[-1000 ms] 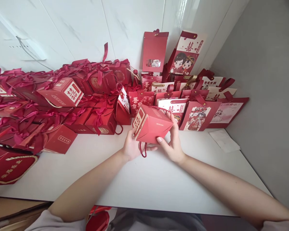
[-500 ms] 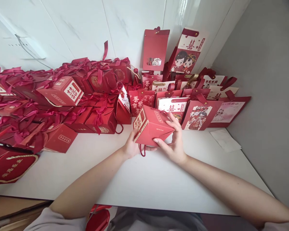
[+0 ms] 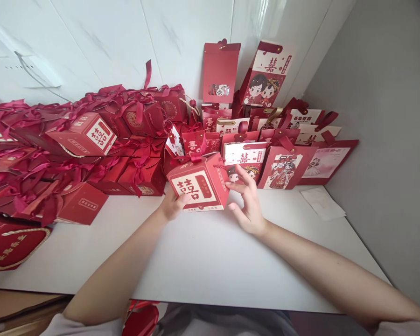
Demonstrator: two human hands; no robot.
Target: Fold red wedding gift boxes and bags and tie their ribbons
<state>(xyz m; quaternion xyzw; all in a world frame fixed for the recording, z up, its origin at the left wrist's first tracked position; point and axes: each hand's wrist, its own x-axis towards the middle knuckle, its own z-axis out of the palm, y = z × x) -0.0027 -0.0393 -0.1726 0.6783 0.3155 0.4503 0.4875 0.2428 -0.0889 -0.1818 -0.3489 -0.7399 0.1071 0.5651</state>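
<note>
A red gift box (image 3: 219, 179) with a cream label, a ribbon on top and a cord at its side is held above the white table. My left hand (image 3: 175, 203) grips it from the left, thumb on the labelled face and the other fingers hidden behind or under it. My right hand (image 3: 247, 205) is at the box's right side, fingers spread and curved, with a fingertip at or very near its edge. Right behind the box stand upright red and white gift bags (image 3: 247, 161).
Many red ribboned boxes (image 3: 145, 175) are piled on the left of the white table (image 3: 203, 261). A dark red box with a gold cord (image 3: 16, 242) stands at the near left. Folded white paper (image 3: 322, 203) lies at right, by the grey wall (image 3: 381, 140).
The gift box has turned upright so its labelled face points toward me, and it has shifted slightly left. My right hand has loosened from it and its fingers have spread.
</note>
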